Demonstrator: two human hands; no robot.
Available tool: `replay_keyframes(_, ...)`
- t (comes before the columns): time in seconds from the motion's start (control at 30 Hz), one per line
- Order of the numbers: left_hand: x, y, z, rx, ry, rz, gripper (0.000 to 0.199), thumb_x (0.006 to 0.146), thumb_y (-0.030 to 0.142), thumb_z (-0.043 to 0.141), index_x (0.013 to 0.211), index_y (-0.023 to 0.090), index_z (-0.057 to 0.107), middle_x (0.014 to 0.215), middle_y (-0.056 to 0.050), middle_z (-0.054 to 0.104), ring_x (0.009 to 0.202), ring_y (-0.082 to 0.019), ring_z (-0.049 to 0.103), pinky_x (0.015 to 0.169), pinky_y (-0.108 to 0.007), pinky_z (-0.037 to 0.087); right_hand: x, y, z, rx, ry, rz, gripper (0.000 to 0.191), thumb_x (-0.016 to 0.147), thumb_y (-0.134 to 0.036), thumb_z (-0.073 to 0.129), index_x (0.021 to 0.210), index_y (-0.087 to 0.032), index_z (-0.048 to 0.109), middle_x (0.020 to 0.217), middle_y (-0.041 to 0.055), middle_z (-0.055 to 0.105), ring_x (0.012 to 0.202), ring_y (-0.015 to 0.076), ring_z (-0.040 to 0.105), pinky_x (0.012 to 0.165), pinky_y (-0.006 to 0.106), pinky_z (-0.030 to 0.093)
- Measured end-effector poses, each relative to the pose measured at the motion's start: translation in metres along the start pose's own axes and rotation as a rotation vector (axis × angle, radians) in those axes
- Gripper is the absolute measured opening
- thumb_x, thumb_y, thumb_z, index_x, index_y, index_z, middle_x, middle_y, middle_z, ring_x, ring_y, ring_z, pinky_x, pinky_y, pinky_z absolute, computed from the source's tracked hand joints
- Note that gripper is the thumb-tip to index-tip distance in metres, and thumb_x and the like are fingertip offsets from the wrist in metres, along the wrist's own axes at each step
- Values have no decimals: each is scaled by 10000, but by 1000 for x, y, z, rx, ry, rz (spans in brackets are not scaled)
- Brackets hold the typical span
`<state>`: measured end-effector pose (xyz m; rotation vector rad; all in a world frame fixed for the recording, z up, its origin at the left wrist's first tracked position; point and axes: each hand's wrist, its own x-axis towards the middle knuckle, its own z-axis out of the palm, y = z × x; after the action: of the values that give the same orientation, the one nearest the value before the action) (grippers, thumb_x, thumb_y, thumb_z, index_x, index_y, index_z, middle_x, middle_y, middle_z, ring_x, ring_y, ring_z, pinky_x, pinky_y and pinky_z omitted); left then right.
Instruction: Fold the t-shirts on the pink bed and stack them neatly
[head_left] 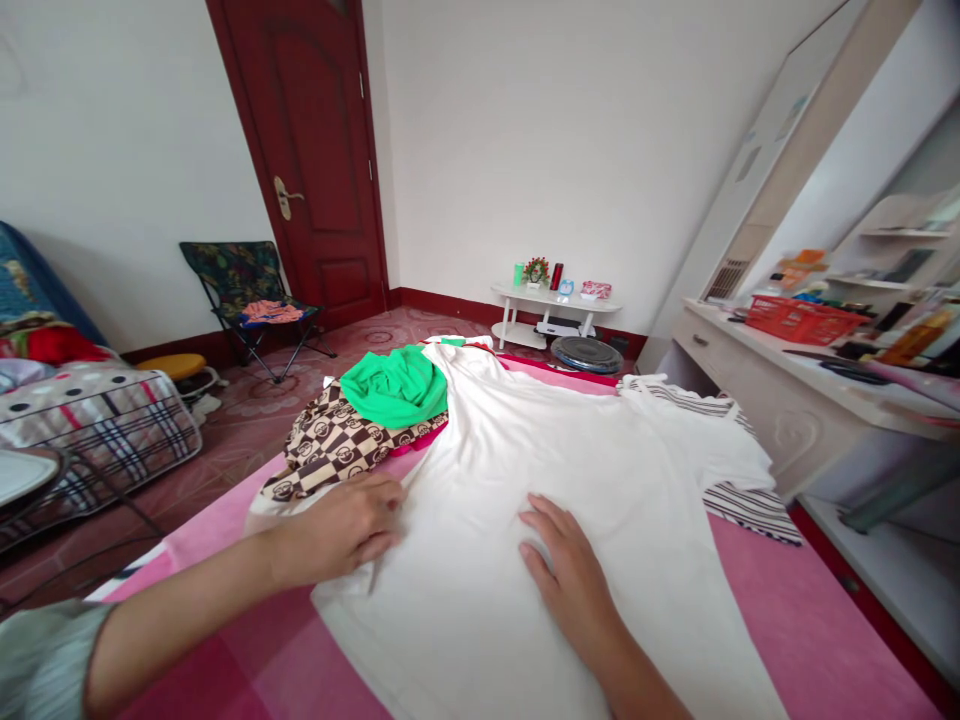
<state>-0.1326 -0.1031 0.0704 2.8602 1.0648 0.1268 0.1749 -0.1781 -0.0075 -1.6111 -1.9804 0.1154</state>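
Observation:
A white T-shirt (510, 610) is spread over a pink-covered surface (810, 620), its hem side nearest me. My left hand (356, 530) is closed at the shirt's left edge, fingers curled onto the fabric; a fold hangs just below them. My right hand (566, 575) lies on the middle of the shirt with its fingers stretched out and a little apart. Beyond my left hand sit a bunched green garment (395, 385) and a brown-and-cream checkered cloth (337, 440). A striped garment (750, 505) lies partly under the shirt's right side.
A desk (697, 335) with a red basket (806, 318) stands at right. Against the back wall is a small white table (555, 298). A folding chair (240, 285) is by the dark red door (307, 130). A plaid bundle (97, 420) sits at left.

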Motion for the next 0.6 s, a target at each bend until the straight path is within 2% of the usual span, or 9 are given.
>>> replay_keyframes(0.07, -14, -17, 4, 48, -59, -9, 353, 898, 408, 420, 725, 225, 668, 836, -60, 645, 862, -193, 566, 836, -308, 416, -1, 0, 0, -3, -1, -3, 326, 848, -204, 462, 1151, -210, 582, 1342, 92, 499, 1271, 244, 419, 1080, 494, 307)
replay_keyframes(0.17, -28, -41, 12, 128, -106, -171, 396, 874, 452, 419, 692, 209, 672, 775, -89, 648, 774, -219, 583, 734, -325, 428, -1, 1, 1, -11, -9, 2, 320, 855, -211, 455, 1149, -199, 582, 1344, 97, 495, 1276, 241, 412, 1084, 494, 301)
replay_keyframes(0.23, -31, -47, 15, 176, -110, -259, 350, 842, 438, 464, 683, 204, 671, 765, -101, 655, 754, -234, 599, 697, -327, 428, -1, 1, 1, -15, -10, 5, 320, 859, -214, 451, 1150, -192, 581, 1345, 102, 494, 1276, 243, 413, 1084, 500, 299)
replay_keyframes(0.3, -26, -43, 14, 213, -77, -286, 303, 852, 385, 453, 743, 202, 669, 794, -100, 661, 760, -236, 613, 683, -319, 430, -1, 1, 1, -14, -7, 5, 322, 859, -214, 451, 1152, -189, 580, 1345, 104, 493, 1275, 245, 415, 1082, 501, 301)
replay_keyframes(0.43, 8, -20, 5, 217, 7, -232, 264, 897, 303, 404, 951, 198, 640, 930, -95, 653, 806, -220, 628, 679, -299, 449, 0, 0, 1, -7, -5, 3, 325, 854, -210, 453, 1151, -206, 583, 1340, 93, 500, 1268, 240, 424, 1076, 489, 318)
replay_keyframes(0.53, 49, -10, 4, 216, 17, -240, 286, 915, 256, 379, 956, 171, 649, 932, -114, 648, 838, -220, 629, 719, -304, 464, 0, 0, 1, -3, -6, 3, 323, 853, -213, 455, 1148, -213, 586, 1341, 89, 500, 1266, 239, 426, 1075, 487, 321)
replay_keyframes(0.6, 75, -10, 9, 222, 32, -267, 307, 918, 225, 364, 938, 149, 661, 942, -137, 647, 871, -231, 628, 753, -320, 471, 0, 0, 0, -2, -8, 1, 323, 853, -215, 457, 1149, -217, 586, 1343, 87, 498, 1268, 240, 424, 1076, 490, 320)
